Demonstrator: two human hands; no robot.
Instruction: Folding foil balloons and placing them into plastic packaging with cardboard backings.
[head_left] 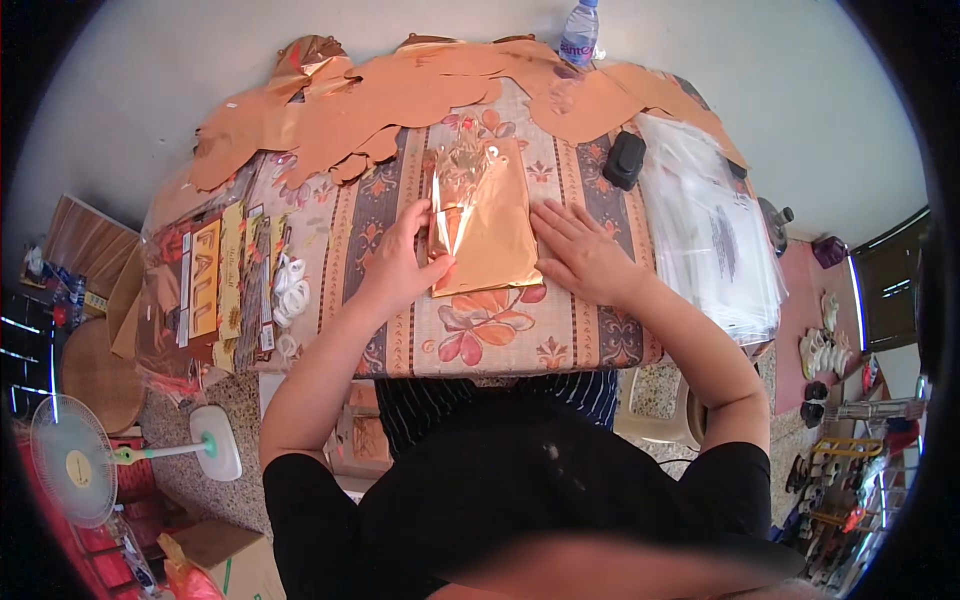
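Observation:
A shiny copper-coloured foil sheet or packet (490,235) lies on the table in front of me, with crinkled clear film over its upper left part. My left hand (400,262) rests at its left edge, the thumb on the lower corner and the fingers apart from it further up. On the opposite side, my right hand (590,255) lies flat and open, its fingertips against the right edge. Neither hand lifts the packet. Whether it is one piece or a stack, I cannot tell.
Overlapping copper-coloured cut-outs (400,105) line the far edge, near a water bottle (579,35). On the right are a black object (625,160) and a pile of clear plastic bags (705,235). Printed cards (225,285) and white ribbon coils (291,292) lie left; a fan (80,465) stands beyond.

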